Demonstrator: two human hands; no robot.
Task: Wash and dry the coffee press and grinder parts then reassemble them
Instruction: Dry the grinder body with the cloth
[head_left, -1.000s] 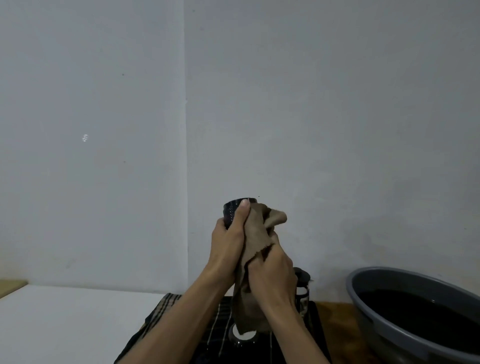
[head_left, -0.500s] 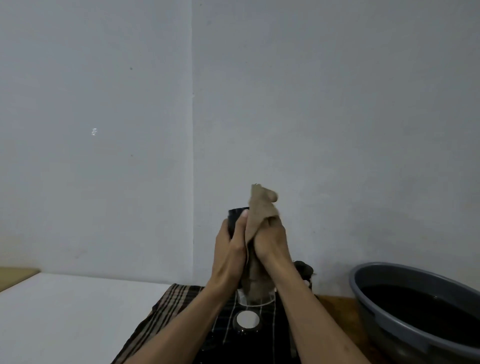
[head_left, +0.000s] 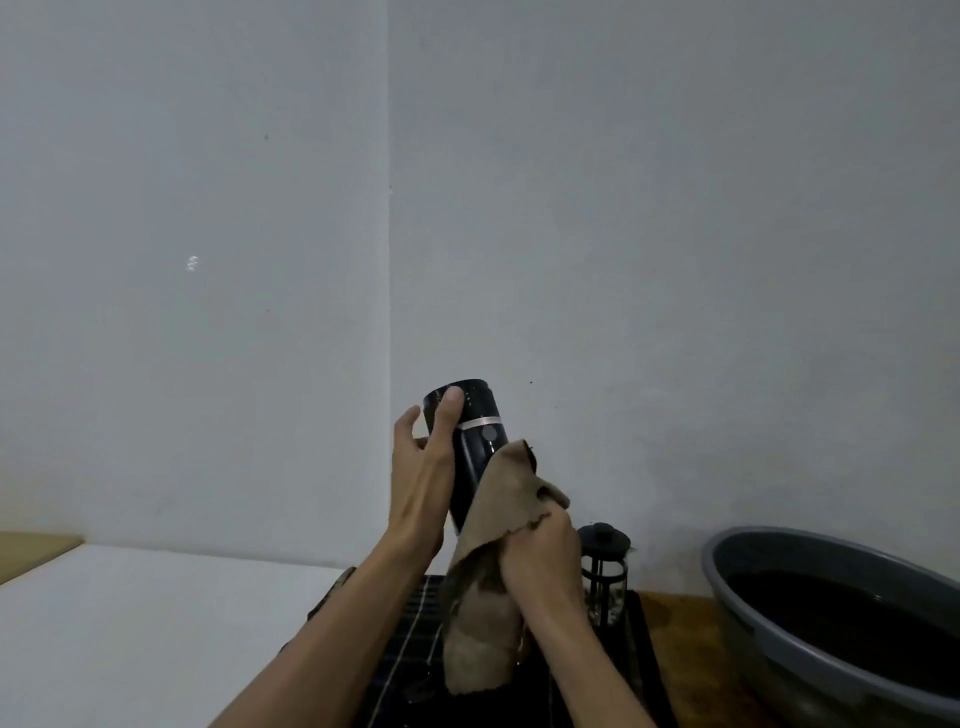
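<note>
Now that the cloth (head_left: 488, 587) has slid down, the grinder (head_left: 470, 441) top shows; left hand (head_left: 423, 467) steadies it, right hand (head_left: 543, 561) grips the cloth. Top looks dried.

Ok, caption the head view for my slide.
Left hand steadies the black grinder while right hand wipes it with a brown cloth.

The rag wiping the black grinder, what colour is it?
The rag is light brown, a tan colour, seen in the head view.

Home kitchen corner: coffee press (head_left: 604, 571), wash basin (head_left: 769, 618), bare walls.
</note>
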